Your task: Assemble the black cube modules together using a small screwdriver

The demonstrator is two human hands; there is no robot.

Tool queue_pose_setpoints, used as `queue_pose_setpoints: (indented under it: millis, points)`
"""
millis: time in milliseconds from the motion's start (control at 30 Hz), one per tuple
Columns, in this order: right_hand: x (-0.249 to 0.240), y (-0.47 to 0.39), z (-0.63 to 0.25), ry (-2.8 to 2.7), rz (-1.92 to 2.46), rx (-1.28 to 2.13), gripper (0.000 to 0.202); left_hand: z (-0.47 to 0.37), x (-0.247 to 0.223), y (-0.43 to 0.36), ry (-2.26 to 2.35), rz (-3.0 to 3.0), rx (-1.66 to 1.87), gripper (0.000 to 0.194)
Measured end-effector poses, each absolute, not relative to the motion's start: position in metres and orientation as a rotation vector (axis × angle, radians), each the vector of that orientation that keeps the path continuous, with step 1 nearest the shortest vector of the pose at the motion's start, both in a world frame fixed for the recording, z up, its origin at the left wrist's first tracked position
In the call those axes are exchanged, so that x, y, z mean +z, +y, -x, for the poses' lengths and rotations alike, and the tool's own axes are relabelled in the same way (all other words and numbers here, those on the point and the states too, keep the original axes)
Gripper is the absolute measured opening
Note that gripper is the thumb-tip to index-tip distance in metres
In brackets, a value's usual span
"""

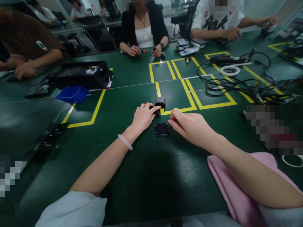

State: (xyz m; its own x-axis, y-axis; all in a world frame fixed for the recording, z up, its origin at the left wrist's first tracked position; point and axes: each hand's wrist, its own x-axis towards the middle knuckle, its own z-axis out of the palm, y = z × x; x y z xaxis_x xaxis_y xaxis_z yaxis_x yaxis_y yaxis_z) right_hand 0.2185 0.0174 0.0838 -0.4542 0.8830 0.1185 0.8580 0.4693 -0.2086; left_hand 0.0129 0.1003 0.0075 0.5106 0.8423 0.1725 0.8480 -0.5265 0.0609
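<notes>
On the green table point(142, 164), a small black box-shaped part point(160, 101) stands near the corner of a yellow tape outline. My left hand point(145, 116) reaches to it, its fingers spread and resting at the black pieces just below and beside that part. A flat black square part point(162, 129) lies nearer to me. My right hand point(187, 124) is just right of the square part, its thumb and fingers pinched together; whatever is between the fingertips is too small to make out.
A blue tray point(72, 94) and black trays point(80, 74) stand at the left. Black cables point(220, 86) and a white tape ring point(230, 70) lie at the right. Pink cloth point(243, 186) is under my right forearm. Several people sit across the table.
</notes>
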Motion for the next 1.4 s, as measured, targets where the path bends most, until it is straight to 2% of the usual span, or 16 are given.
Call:
queue_pose_setpoints:
  millis: [500, 633, 700, 800, 967, 1100, 1267, 1400]
  points:
    - [0.084, 0.017, -0.218, -2.497, 1.502, 0.193, 0.020, -0.014, 0.022, 0.096, -1.513, 2.729, -0.283, 0.045]
    - [0.084, 0.018, -0.217, -2.501, 1.513, 0.222, 0.019, -0.013, 0.038, 0.072, -1.493, 2.822, -0.540, 0.029]
    - [0.084, 0.018, -0.217, -2.500, 1.515, 0.218, 0.021, -0.015, 0.041, 0.058, -1.426, 2.978, -0.551, 0.025]
    - [0.083, 0.018, -0.217, -2.480, 1.527, 0.227, 0.020, -0.018, 0.035, 0.041, -1.397, 3.100, -0.517, 0.034]
    - [0.084, 0.016, -0.217, -2.452, 1.508, 0.257, 0.017, -0.020, 0.018, 0.034, -1.466, 3.136, -0.577, 0.029]
    - [0.083, 0.018, -0.217, -2.478, 1.550, 0.199, 0.027, -0.018, 0.013, 0.035, -1.480, 3.123, -0.628, 0.035]
    - [0.081, 0.018, -0.218, -2.446, 1.531, 0.192, 0.017, -0.017, 0.010, 0.033, -1.458, 3.133, -0.651, 0.037]
    - [0.082, 0.016, -0.217, -2.453, 1.501, 0.176, 0.021, -0.017, 0.007, 0.031, -1.469, 3.122, -0.686, 0.037]
